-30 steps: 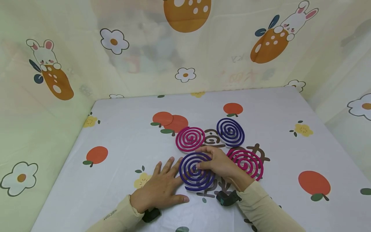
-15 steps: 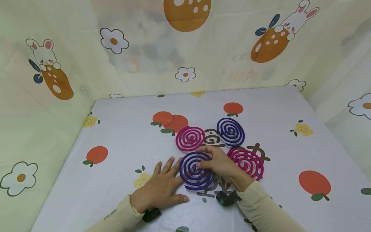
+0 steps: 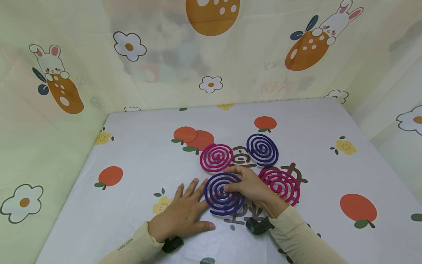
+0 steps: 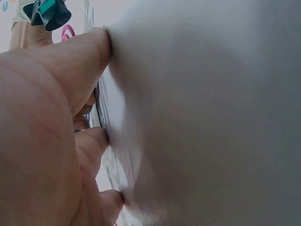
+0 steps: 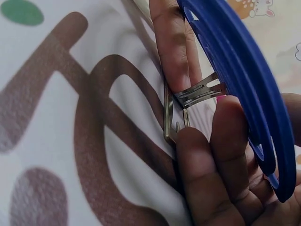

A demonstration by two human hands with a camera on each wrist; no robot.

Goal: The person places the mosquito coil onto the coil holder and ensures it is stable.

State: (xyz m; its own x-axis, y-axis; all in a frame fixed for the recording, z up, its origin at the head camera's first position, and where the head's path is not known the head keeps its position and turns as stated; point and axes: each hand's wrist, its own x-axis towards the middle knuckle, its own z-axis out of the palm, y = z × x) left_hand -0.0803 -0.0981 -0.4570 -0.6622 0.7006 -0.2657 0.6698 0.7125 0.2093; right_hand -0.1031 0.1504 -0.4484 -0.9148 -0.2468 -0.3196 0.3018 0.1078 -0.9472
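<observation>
My right hand (image 3: pixel 248 185) grips a blue mosquito coil (image 3: pixel 219 191), thumb on its upper face and fingers beneath. In the right wrist view, a thin metal coil stand (image 5: pixel 200 92) rises from a rectangular metal base (image 5: pixel 167 110) and reaches the underside of the tilted coil. Right-hand fingertips (image 5: pixel 195 153) touch the base. My left hand (image 3: pixel 184 214) rests palm down on the tablecloth, fingers spread. Its index finger passes under the coil's left edge, partly hidden; a finger (image 5: pixel 171 52) lies against the stand from the other side.
A pink mosquito coil (image 3: pixel 216 157) lies just behind the held one. Another blue coil (image 3: pixel 262 148) stands farther back to the right, and a second pink coil (image 3: pixel 278 187) is beside the right wrist. The white printed tablecloth (image 3: pixel 138 157) meets patterned curtains (image 3: pixel 171 66) behind.
The near edge of the held blue coil has shifted very slightly away from me. Both hands and the other coils keep their places.
</observation>
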